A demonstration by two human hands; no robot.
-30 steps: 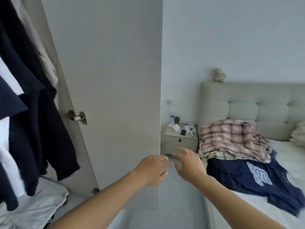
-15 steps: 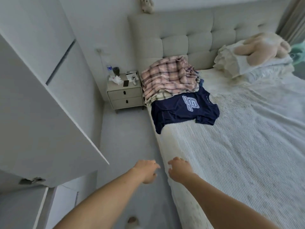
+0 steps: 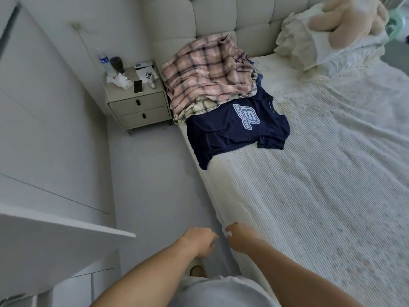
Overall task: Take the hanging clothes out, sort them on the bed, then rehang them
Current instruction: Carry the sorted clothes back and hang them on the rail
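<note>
A pile of pink plaid shirts (image 3: 208,69) lies at the head of the bed (image 3: 309,185), against the headboard. A navy T-shirt (image 3: 234,127) with a pale logo is spread flat just below the pile, one sleeve hanging over the bed's edge. My left hand (image 3: 199,241) hovers over the floor beside the bed, fingers loosely curled, holding nothing. My right hand (image 3: 240,237) is just over the bed's near edge, fingers relaxed and empty. Both hands are well short of the clothes.
A white wardrobe door (image 3: 55,235) stands open at lower left. A two-drawer nightstand (image 3: 139,107) with a phone, bottle and tissues sits between wall and bed. Pillows (image 3: 309,41) and a plush bear (image 3: 345,21) lie at the bed's far right. A narrow floor strip (image 3: 150,185) runs alongside the bed.
My view has swung from the wardrobe's hanging dark clothes to the bed and downward. Both hands stay empty and close together, now lower in view near the bed's edge.
</note>
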